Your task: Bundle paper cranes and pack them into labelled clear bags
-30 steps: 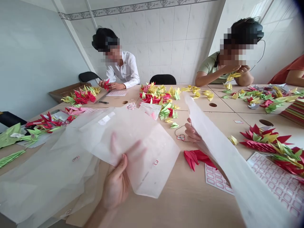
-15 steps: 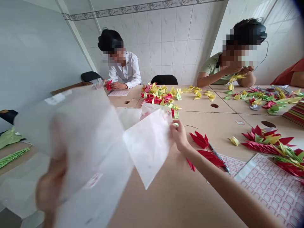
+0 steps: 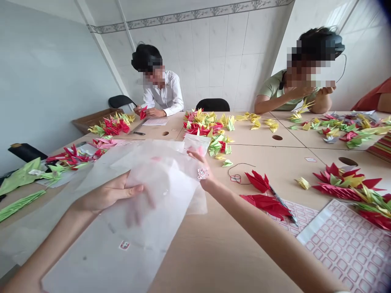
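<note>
My left hand (image 3: pixel 105 194) grips a translucent white paper bag (image 3: pixel 161 185), thumb on top and fingers showing faintly through the sheet from underneath. My right hand (image 3: pixel 200 169) pinches the far corner of the same bag, where a small red-and-white sticker (image 3: pixel 202 173) sits. More translucent bags (image 3: pixel 100 252) lie stacked flat on the table below and to the left. Red folded paper pieces (image 3: pixel 265 199) lie to the right of my right forearm.
Sticker sheets (image 3: pixel 351 240) lie at the right front. Piles of red, yellow and green folded paper (image 3: pixel 207 126) cover the table's middle, left (image 3: pixel 70 156) and right (image 3: pixel 351 183). Two people sit at the far side folding paper; a third person's arm shows at far right.
My left hand came down from holding a bag up in the air and now grips the bag low over the stack. My right hand shifted left to the bag's corner.
</note>
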The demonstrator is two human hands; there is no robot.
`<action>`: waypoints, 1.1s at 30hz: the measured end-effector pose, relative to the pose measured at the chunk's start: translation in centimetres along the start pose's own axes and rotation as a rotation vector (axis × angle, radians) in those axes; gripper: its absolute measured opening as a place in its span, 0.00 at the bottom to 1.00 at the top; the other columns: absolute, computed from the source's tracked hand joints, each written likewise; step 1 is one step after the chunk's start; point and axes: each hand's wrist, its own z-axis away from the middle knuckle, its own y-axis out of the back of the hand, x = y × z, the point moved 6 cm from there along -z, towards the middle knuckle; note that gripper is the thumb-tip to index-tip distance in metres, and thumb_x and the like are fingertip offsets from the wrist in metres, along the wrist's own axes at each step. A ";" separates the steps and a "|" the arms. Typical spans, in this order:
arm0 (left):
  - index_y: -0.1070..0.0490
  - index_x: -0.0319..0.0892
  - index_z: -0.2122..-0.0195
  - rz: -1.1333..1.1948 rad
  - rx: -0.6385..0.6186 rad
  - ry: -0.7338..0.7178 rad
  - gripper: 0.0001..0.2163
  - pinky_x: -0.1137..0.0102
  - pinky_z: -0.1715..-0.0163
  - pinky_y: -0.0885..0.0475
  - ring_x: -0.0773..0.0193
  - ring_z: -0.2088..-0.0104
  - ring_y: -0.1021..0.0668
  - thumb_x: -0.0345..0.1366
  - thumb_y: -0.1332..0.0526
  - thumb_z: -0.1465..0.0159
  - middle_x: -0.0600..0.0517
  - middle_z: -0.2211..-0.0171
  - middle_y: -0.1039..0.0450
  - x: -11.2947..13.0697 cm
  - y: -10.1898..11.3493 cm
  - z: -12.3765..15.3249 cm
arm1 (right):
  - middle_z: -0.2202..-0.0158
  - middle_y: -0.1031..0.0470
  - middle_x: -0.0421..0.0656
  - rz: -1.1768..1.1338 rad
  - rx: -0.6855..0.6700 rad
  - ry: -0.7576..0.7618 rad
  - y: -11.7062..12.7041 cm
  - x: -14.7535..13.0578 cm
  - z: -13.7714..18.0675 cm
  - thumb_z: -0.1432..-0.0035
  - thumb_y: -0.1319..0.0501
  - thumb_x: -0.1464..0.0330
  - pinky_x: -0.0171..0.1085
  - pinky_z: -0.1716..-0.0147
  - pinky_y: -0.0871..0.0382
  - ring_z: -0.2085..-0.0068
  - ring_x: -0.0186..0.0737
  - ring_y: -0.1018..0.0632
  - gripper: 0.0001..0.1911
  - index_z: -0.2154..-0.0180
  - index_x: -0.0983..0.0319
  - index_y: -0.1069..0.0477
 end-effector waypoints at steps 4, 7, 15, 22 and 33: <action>0.35 0.38 0.48 -0.069 0.070 -0.213 0.22 0.68 0.76 0.30 0.62 0.74 0.22 0.23 0.62 0.36 0.56 0.82 0.25 0.7 -0.4 0.2 | 0.63 0.24 0.51 -0.349 -0.443 -0.259 1.3 -0.9 3.1 0.39 0.66 0.49 0.44 0.64 0.27 0.64 0.44 0.21 0.36 0.58 0.66 0.30; 0.31 0.35 0.53 -0.146 0.081 -0.220 0.20 0.70 0.79 0.31 0.65 0.80 0.23 0.22 0.60 0.36 0.56 0.83 0.25 0.6 -0.9 -0.1 | 0.61 0.24 0.50 -0.602 -0.594 -0.420 2.8 -2.4 5.8 0.43 0.50 0.51 0.47 0.59 0.29 0.62 0.45 0.22 0.28 0.52 0.65 0.32; 0.29 0.36 0.54 -0.158 0.076 -0.068 0.19 0.71 0.78 0.29 0.61 0.72 0.21 0.18 0.54 0.39 0.50 0.68 0.21 0.8 -0.9 -0.5 | 0.56 0.25 0.50 -0.617 -0.509 -0.358 5.1 -4.4 8.6 0.45 0.41 0.65 0.48 0.51 0.34 0.57 0.45 0.23 0.16 0.55 0.64 0.30; 0.29 0.35 0.58 -0.176 0.083 -0.132 0.20 0.73 0.85 0.33 0.67 0.82 0.23 0.18 0.58 0.39 0.55 0.78 0.23 -0.5 -2.1 -1.0 | 0.57 0.25 0.47 -0.567 -0.507 -0.328 5.2 -4.2 8.9 0.48 0.38 0.68 0.46 0.51 0.33 0.59 0.40 0.23 0.21 0.51 0.62 0.31; 0.31 0.28 0.58 -0.031 -0.042 -0.001 0.31 0.57 0.73 0.29 0.55 0.67 0.21 0.40 0.71 0.36 0.45 0.71 0.24 -2.2 -0.2 -1.8 | 0.75 0.29 0.37 -0.388 -0.374 -0.239 5.8 -5.1 7.2 0.46 0.40 0.70 0.30 0.73 0.33 0.75 0.29 0.28 0.12 0.58 0.62 0.30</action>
